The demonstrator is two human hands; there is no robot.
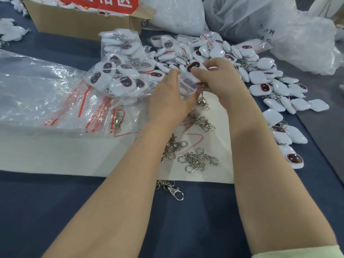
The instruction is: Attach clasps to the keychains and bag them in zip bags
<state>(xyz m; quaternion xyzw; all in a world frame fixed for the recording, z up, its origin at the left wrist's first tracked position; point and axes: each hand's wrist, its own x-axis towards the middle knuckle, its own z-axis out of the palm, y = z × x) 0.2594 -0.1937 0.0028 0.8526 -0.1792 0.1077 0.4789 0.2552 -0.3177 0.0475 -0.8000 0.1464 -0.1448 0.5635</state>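
Observation:
My left hand [170, 98] grips a small clear zip bag [185, 86] at the table's middle. My right hand [221, 79] pinches a white keychain [192, 67] with a dark red-rimmed oval face, held at the bag's mouth; its clasp hangs below the fingers. Loose metal clasps [197, 159] lie scattered on a white sheet [74, 153] under my forearms. A heap of loose white keychains [260, 77] spreads to the right. Empty zip bags [96, 112] with red strips lie at left.
A clear bag full of bagged keychains [119, 71] stands left of my hands. A cardboard box [83, 21] sits at the back left, large white plastic sacks [242, 13] at the back right. One clasp [176, 191] lies on the dark blue tablecloth [55, 211] near me.

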